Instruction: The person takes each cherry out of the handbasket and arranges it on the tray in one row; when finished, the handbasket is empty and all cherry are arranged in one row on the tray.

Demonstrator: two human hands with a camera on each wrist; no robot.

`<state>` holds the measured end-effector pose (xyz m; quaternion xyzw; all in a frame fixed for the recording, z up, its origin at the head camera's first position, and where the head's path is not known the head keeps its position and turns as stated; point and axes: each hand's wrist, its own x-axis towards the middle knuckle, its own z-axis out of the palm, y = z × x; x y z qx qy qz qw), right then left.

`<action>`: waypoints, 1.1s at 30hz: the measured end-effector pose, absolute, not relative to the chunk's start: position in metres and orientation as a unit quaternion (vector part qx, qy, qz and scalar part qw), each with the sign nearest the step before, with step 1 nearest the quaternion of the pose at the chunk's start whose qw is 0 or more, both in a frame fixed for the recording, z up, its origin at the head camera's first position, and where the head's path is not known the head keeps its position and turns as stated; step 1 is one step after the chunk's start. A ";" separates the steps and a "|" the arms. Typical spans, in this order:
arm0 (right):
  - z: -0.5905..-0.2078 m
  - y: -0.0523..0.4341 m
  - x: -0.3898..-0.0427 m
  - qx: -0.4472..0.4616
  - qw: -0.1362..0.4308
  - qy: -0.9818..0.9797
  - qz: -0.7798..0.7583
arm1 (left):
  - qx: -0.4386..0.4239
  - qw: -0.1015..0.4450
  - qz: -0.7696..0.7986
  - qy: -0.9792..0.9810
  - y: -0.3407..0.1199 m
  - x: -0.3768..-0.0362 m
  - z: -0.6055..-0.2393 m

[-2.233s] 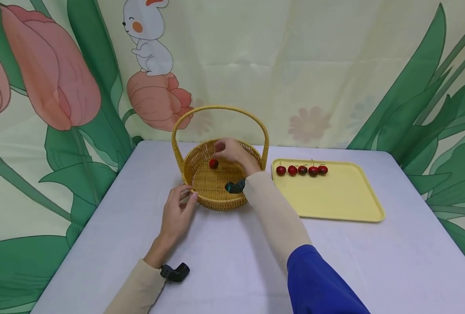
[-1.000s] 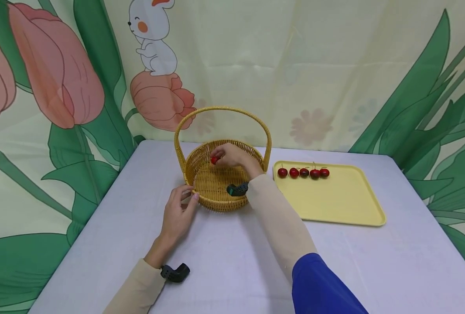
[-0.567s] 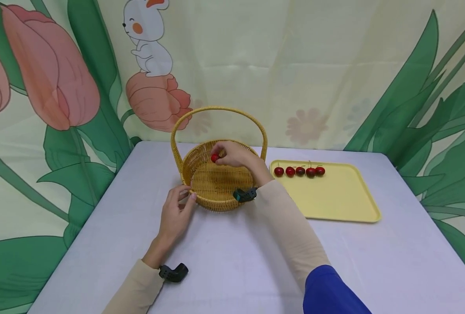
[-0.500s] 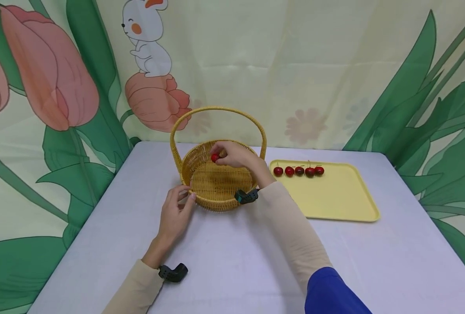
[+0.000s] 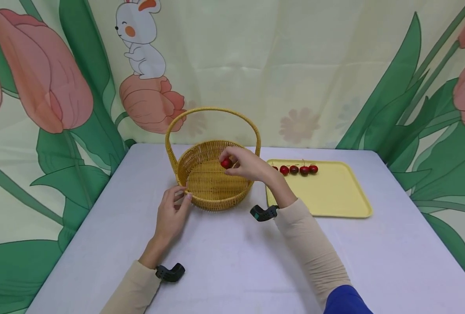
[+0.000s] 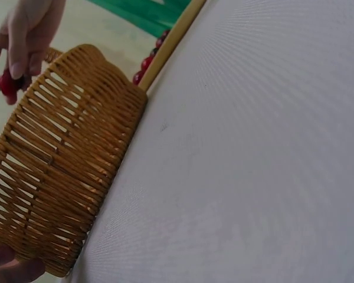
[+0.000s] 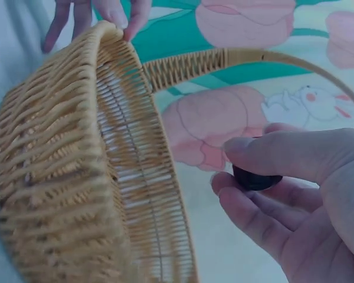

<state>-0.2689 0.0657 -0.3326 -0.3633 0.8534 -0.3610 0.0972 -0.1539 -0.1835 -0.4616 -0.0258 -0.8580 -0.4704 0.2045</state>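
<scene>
Pinching a red cherry point(image 5: 226, 163) between thumb and fingertips, the right hand point(image 5: 248, 165) holds it over the right half of the wicker basket point(image 5: 201, 192), mid-frame. That grip looks light, so the round fruit could slip and roll across the weave or over the rim. The left hand point(image 5: 169, 216) touches the basket's near rim with loosely bent fingers, holding nothing; a nudge might slide the basket. A pale desk point(image 5: 232, 261) carries a yellow tray point(image 5: 334, 200) with more cherries point(image 5: 298, 169), right of centre. Behind hangs a tulip-and-rabbit backdrop point(image 5: 295, 65).
</scene>
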 end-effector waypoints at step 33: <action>-0.357 0.200 -0.253 -0.205 0.007 0.875 -0.439 | -0.019 0.214 -0.459 -0.862 -0.183 -0.154 -0.462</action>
